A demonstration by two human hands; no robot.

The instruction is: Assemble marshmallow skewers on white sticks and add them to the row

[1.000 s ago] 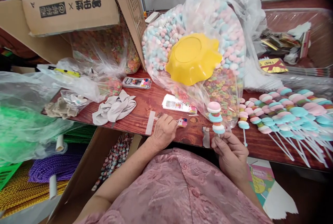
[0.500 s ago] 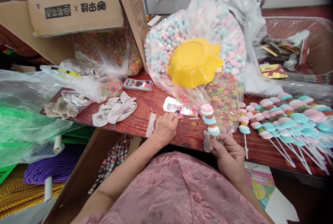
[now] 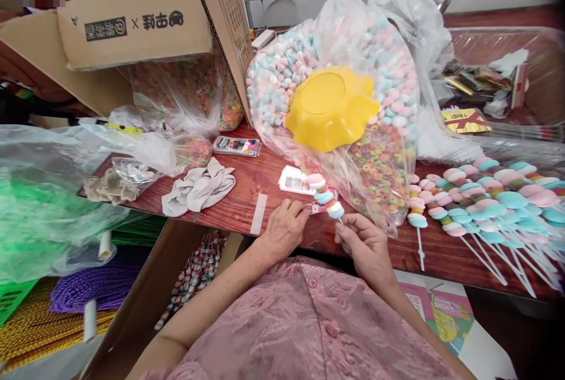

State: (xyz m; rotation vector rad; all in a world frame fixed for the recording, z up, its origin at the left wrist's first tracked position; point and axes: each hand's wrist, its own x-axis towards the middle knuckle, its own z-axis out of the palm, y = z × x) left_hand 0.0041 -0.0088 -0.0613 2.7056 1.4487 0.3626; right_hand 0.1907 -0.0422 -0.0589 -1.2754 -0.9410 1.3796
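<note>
My right hand [image 3: 365, 246] pinches the stick of a marshmallow skewer [image 3: 324, 196], tilted to the left, with pink, white and blue marshmallows and coloured gummy rings between them. Close beside it, my left hand [image 3: 286, 228] has its fingers closed at the edge of a small printed wrapper [image 3: 316, 208], partly hidden by the fingers and the skewer. Just behind both hands lies a stack of white printed wrappers [image 3: 292, 180] with a barcode. Many finished skewers [image 3: 489, 197] are piled on the right of the table, sticks toward me.
A yellow wavy bowl [image 3: 331, 109] lies upside down on a big clear bag of marshmallows [image 3: 282, 62] and gummy rings. Left are a cardboard box [image 3: 136, 21], a grey cloth [image 3: 198, 187] and another wrapper stack [image 3: 236, 146]. Below the table edge stands a box of skewers [image 3: 194, 274].
My right hand has brought the skewer left and tilted it toward my left hand. The left hand has drawn the printed wrapper slightly toward me, off the stack.
</note>
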